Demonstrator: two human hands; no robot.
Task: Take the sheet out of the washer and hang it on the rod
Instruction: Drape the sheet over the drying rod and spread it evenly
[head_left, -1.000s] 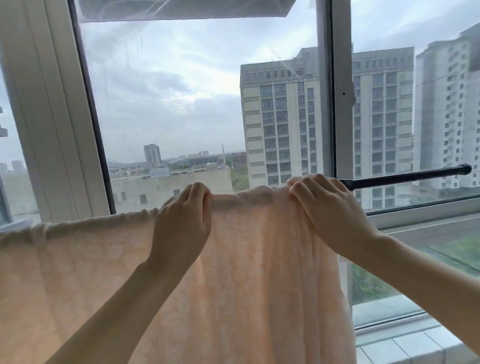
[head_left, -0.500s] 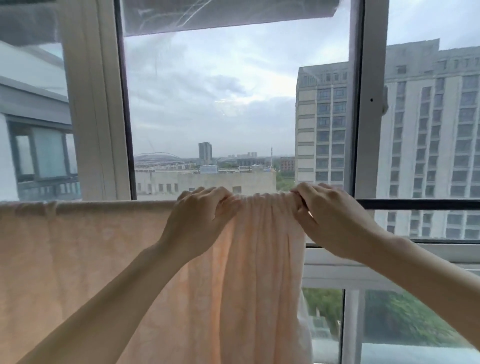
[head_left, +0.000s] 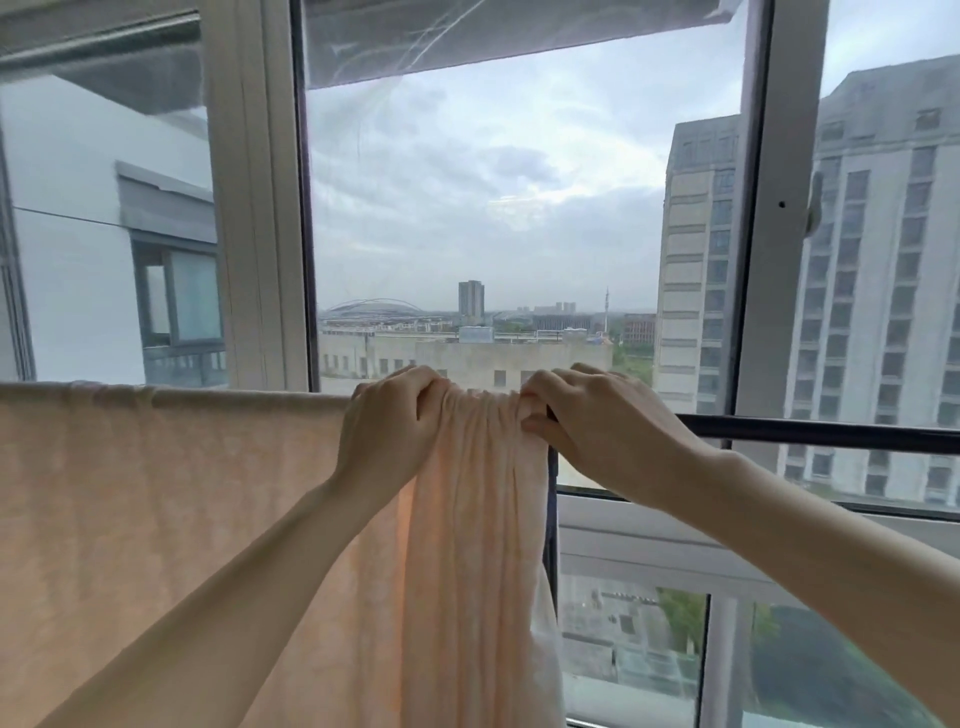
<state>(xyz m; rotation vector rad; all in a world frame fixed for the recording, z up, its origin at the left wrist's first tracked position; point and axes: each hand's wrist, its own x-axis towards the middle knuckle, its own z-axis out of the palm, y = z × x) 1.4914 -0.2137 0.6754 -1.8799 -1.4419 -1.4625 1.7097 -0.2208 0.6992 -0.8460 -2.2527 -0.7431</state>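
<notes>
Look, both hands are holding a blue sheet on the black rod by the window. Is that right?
Not quite: the sheet is peach, not blue. The head view shows the left hand and right hand holding it on the black rod by the window.

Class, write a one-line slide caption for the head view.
Left hand and right hand grip the bunched edge of a peach sheet draped over a black rod.

Soft overcast daylight through window (head_left: 519, 208), perhaps smeared up top; sheet (head_left: 156, 519) backlit, glowing; edges bowed.
</notes>
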